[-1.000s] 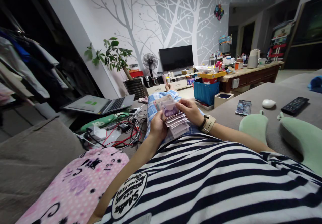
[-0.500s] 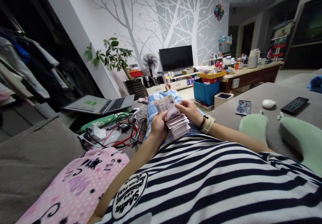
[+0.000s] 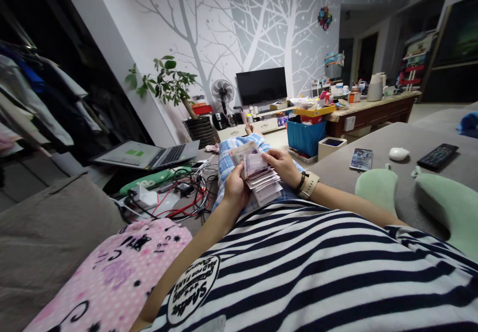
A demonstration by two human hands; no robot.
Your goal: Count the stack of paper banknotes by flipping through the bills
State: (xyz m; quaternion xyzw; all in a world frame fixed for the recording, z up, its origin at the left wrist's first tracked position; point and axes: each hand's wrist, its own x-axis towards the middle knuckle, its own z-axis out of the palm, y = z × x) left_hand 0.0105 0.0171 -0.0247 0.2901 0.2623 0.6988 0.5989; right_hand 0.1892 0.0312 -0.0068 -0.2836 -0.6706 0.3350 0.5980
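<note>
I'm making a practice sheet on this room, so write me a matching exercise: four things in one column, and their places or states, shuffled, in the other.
Things
1. banknotes
2. laptop
3. remote control
4. potted plant

Places or states
A. lying on the grey sofa
B. held by the left hand and the right hand
C. in front of the wall, left of the fan in the picture
D. open, with its screen lit

Right pairs: 1-B, 2-D, 3-A, 4-C
</note>
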